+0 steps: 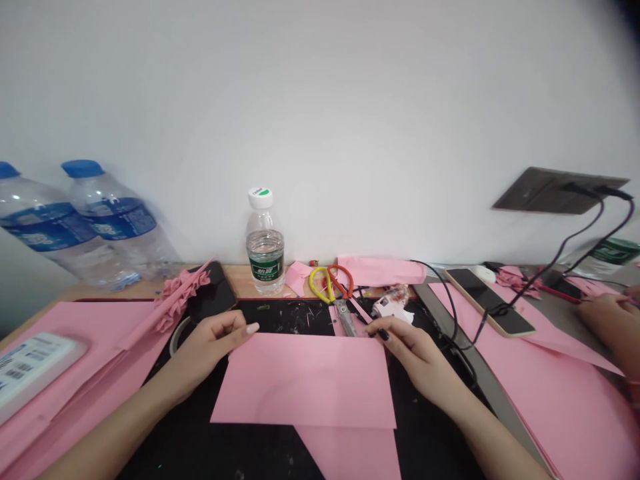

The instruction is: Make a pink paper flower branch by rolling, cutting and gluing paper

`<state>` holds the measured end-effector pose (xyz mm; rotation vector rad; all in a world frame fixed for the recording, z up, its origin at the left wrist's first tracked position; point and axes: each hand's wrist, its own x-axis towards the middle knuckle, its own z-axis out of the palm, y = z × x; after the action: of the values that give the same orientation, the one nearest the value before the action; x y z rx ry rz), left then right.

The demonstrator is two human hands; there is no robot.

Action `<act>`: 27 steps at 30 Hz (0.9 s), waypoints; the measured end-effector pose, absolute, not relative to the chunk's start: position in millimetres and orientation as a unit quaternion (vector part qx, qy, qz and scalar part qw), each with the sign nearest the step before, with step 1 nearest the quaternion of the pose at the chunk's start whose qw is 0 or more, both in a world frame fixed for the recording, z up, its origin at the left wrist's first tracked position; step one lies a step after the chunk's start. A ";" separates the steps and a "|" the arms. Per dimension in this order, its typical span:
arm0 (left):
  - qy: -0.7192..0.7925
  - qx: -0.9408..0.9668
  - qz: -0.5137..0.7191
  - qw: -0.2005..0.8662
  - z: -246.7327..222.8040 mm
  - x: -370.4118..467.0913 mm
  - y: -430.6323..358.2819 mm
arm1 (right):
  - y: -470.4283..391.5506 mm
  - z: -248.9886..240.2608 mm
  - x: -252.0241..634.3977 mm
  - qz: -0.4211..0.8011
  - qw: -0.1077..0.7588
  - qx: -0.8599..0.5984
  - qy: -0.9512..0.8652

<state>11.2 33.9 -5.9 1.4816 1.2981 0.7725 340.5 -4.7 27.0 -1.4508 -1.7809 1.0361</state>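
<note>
A pink sheet of paper (310,380) is held by its two far corners over the black mat (200,447). My left hand (217,343) pinches the far left corner between thumb and fingers. At the far right corner, my right hand (407,343) pinches the paper, thumb on the near side. Beneath the sheet, another pink piece (357,453) sticks out toward me. Just beyond the far edge lie scissors (340,297) with one yellow and one red handle, blades pointing toward me. A small white crumpled item (394,307) is close to my right fingers.
A small water bottle (265,250) stands by the wall; two large bottles (123,223) lean at the left. Pink sheets (560,407) and a phone (493,303) lie right, near black cables (453,307). A ruffled pink paper piece (175,300) lies left. Another person's hand (607,320) is far right.
</note>
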 end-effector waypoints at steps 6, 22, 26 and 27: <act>0.538 0.495 0.394 0.556 -11.6 11.4 32.1 | -8.6 22.0 339.7 0.610 0.377 -0.427 -0.551; 0.461 0.440 0.367 0.678 -11.4 20.2 26.8 | -9.0 8.5 325.7 0.485 0.449 -0.550 -0.511; 0.391 0.418 0.381 0.726 -12.4 21.4 27.3 | -9.6 5.9 322.6 0.532 0.467 -0.536 -0.459; 0.392 0.423 0.390 0.718 -12.6 22.2 26.4 | -9.9 5.4 321.5 0.541 0.468 -0.534 -0.451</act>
<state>22.2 26.4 -12.6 0.9349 0.8669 0.8616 321.5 -9.9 5.4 -1.3107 -1.1056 1.3270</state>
